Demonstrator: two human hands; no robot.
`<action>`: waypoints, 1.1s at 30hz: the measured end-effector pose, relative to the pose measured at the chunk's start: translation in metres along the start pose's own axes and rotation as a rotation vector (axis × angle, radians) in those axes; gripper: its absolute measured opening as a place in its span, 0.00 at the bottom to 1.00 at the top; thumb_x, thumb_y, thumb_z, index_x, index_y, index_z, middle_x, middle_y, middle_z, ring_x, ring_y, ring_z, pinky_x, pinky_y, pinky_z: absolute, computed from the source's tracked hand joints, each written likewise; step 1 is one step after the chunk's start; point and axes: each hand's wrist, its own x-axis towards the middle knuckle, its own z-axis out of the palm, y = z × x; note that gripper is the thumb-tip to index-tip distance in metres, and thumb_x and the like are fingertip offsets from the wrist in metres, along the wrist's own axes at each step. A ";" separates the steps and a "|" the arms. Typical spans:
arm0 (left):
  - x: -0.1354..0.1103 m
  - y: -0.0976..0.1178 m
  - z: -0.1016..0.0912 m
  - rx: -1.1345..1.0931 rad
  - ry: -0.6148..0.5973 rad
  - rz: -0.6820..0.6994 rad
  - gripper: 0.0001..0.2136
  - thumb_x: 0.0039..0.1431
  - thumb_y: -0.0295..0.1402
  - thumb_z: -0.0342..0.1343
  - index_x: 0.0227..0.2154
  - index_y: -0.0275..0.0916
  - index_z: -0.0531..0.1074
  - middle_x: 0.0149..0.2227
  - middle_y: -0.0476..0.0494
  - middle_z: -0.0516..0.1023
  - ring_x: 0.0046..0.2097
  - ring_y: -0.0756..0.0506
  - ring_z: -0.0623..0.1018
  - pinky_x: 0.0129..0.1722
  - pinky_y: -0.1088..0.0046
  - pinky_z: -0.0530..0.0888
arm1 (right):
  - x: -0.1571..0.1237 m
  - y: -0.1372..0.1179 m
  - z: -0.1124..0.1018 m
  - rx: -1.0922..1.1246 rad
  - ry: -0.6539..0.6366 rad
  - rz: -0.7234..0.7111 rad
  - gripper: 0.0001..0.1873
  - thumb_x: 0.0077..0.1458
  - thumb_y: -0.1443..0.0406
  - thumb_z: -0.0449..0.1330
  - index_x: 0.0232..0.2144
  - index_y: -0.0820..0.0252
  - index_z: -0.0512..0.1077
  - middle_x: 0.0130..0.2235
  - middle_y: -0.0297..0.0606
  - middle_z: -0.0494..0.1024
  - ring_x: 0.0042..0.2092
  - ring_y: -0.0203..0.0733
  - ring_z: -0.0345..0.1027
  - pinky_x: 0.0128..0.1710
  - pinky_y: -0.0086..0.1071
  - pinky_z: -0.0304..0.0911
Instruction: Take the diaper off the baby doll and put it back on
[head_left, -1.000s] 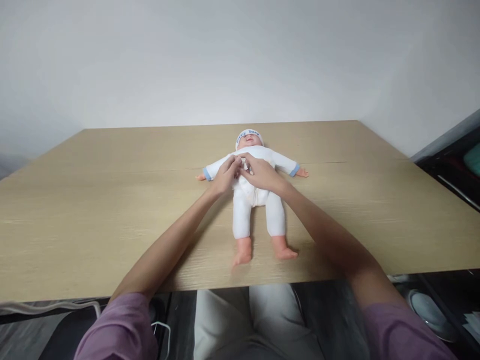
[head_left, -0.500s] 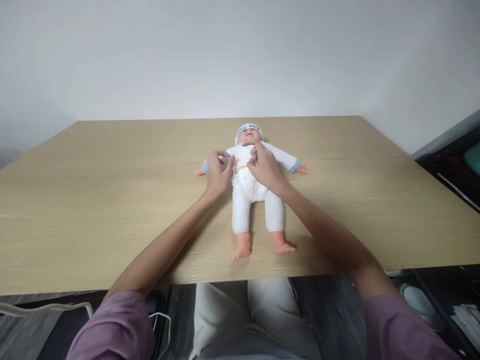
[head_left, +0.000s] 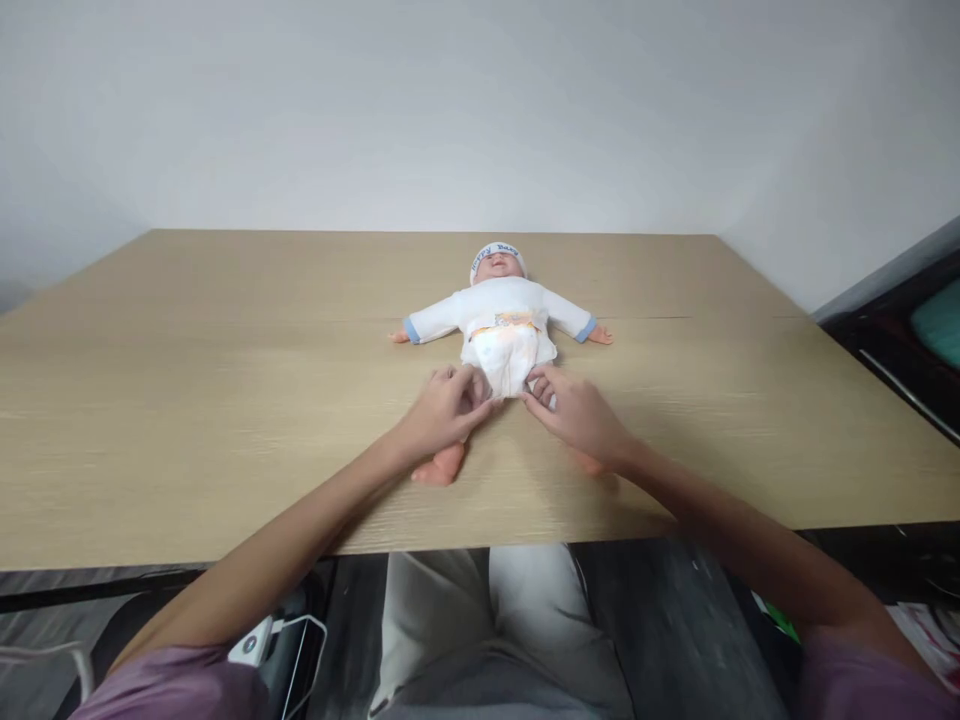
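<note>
On the table [head_left: 225,420], the doll [head_left: 506,295] stretches lengthwise toward the wall [head_left: 450,120], head farthest; left hand [head_left: 444,408] and right hand [head_left: 576,410] pinch its diaper [head_left: 504,358].

- Looks like an indoor room in a home or small office; impossible to tell which.
- Closed off by a plain pale wall [head_left: 450,120] behind a broad wood-grain surface [head_left: 262,390].
- Set over a dark, wood-look floor [head_left: 675,620].
- Wired in an everyday way, with a white cable [head_left: 325,635] and a small white block [head_left: 253,646] low on the left.
- Crowded at the right edge with dark furniture [head_left: 877,310], a teal item [head_left: 939,322], and papers [head_left: 924,640] lower down.
- Leans homely through a dressed doll [head_left: 504,297] on the surface.
</note>
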 end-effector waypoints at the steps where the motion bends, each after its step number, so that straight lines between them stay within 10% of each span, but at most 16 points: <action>1: 0.004 0.000 0.001 0.010 0.022 -0.034 0.15 0.73 0.48 0.62 0.39 0.42 0.70 0.36 0.46 0.78 0.42 0.39 0.74 0.48 0.60 0.68 | 0.003 -0.001 0.001 -0.021 -0.002 -0.001 0.04 0.69 0.64 0.65 0.42 0.54 0.72 0.35 0.33 0.80 0.36 0.44 0.76 0.39 0.37 0.65; 10: 0.008 -0.001 0.010 0.053 0.066 0.016 0.17 0.74 0.42 0.61 0.29 0.43 0.67 0.29 0.47 0.73 0.40 0.38 0.73 0.44 0.60 0.69 | -0.008 -0.001 0.020 -0.237 0.047 -0.070 0.10 0.70 0.61 0.66 0.51 0.56 0.76 0.53 0.46 0.79 0.49 0.55 0.77 0.43 0.43 0.71; 17: 0.002 -0.003 0.010 -0.001 0.186 0.090 0.09 0.76 0.40 0.59 0.40 0.41 0.77 0.57 0.38 0.78 0.54 0.36 0.75 0.57 0.55 0.71 | -0.014 -0.003 0.025 -0.113 0.082 -0.087 0.16 0.69 0.61 0.66 0.56 0.55 0.73 0.62 0.50 0.77 0.60 0.61 0.75 0.58 0.53 0.73; 26: 0.007 -0.006 0.012 -0.180 0.149 -0.049 0.09 0.71 0.42 0.62 0.40 0.43 0.74 0.37 0.46 0.76 0.45 0.39 0.73 0.49 0.60 0.70 | -0.006 -0.003 0.028 0.063 0.130 0.101 0.13 0.63 0.58 0.68 0.47 0.53 0.72 0.37 0.36 0.81 0.40 0.50 0.78 0.42 0.41 0.71; 33: 0.012 -0.018 0.020 -0.751 0.221 -0.287 0.22 0.59 0.47 0.74 0.43 0.44 0.68 0.38 0.48 0.78 0.39 0.44 0.78 0.41 0.64 0.76 | 0.006 0.003 0.005 0.265 0.204 0.260 0.20 0.60 0.52 0.72 0.45 0.51 0.69 0.41 0.35 0.88 0.30 0.42 0.74 0.38 0.40 0.70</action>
